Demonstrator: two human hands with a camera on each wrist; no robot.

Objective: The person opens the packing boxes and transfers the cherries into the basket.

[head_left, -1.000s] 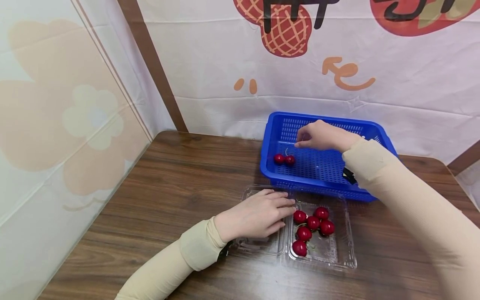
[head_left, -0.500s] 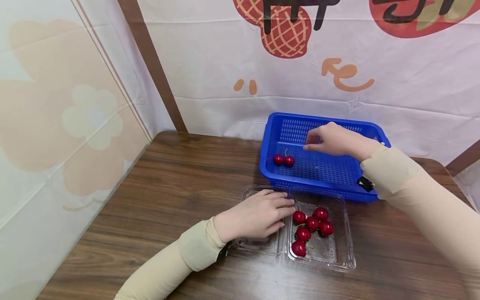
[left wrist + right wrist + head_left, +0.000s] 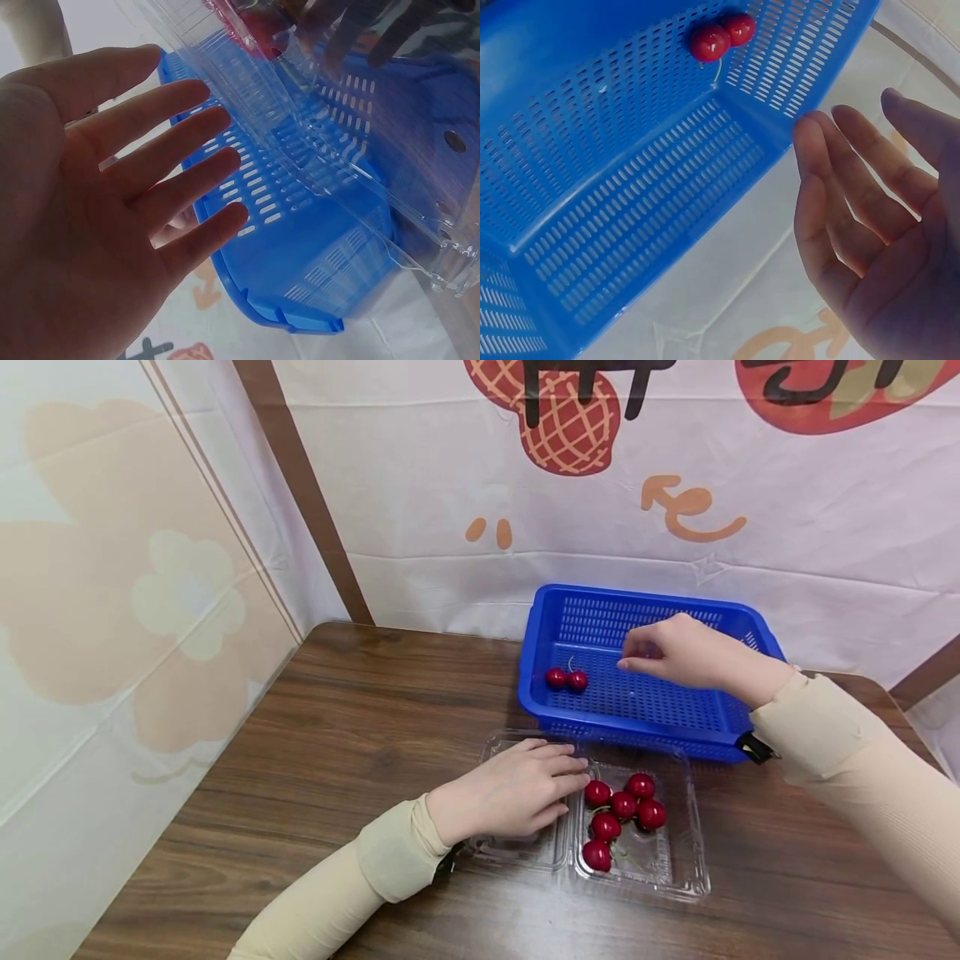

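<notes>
My left hand (image 3: 517,789) lies palm down with spread fingers over the left half of a clear plastic clamshell box (image 3: 686,868). In the left wrist view its fingers look long and relaxed beside the clear plastic. Several red cherries (image 3: 623,805), some with stems, sit in the box's right half. Over the blue basket (image 3: 528,652) hovers my right hand (image 3: 678,652), fingers loosely bent; the right wrist view shows nothing between them. Two more cherries (image 3: 709,43) lie together at the basket's left end, one stem sticking up, apart from the right hand.
The wooden table (image 3: 337,710) carries the box in front and the basket directly behind it, against a printed cloth backdrop (image 3: 420,468). Another pale cloth (image 3: 112,610) hangs along the table's left edge.
My right hand has drifted rightward and slightly toward me over the basket, away from the two cherries. My left hand and the cherries stay where they were.
</notes>
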